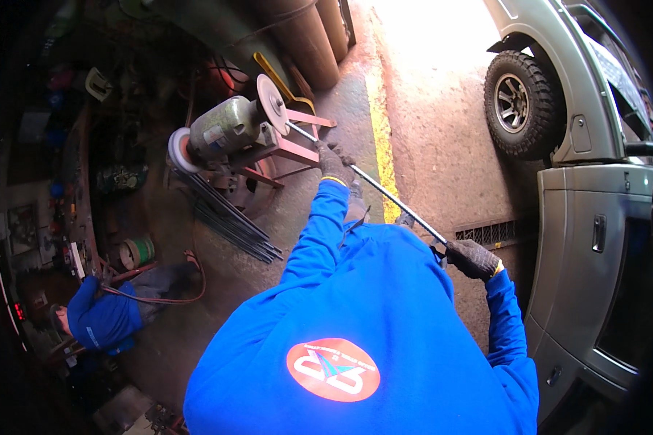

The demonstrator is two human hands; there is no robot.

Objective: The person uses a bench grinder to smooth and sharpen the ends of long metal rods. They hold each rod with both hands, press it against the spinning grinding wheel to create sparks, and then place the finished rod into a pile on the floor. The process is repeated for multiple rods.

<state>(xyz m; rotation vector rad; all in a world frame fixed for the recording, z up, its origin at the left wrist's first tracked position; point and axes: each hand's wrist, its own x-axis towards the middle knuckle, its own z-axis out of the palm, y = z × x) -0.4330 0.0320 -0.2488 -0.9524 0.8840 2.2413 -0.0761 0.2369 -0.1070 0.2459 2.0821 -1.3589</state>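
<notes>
A long, thin metal rod runs slantwise across the front of my body. My left hand, in a dark glove, is closed round it near its far end. Lower and to the right, my right hand, gloved too, grips the near end. The rod's far tip is at the thin grinding disc on the right side of a bench grinder; whether it touches cannot be told. A second wheel sits on the grinder's left side. The grinder stands on a reddish metal stand.
Several dark metal bars lie beside the stand. Large brown cylinders stand behind it. A silver vehicle is close on the right, near a floor grate. At lower left, another person in blue works by a hose.
</notes>
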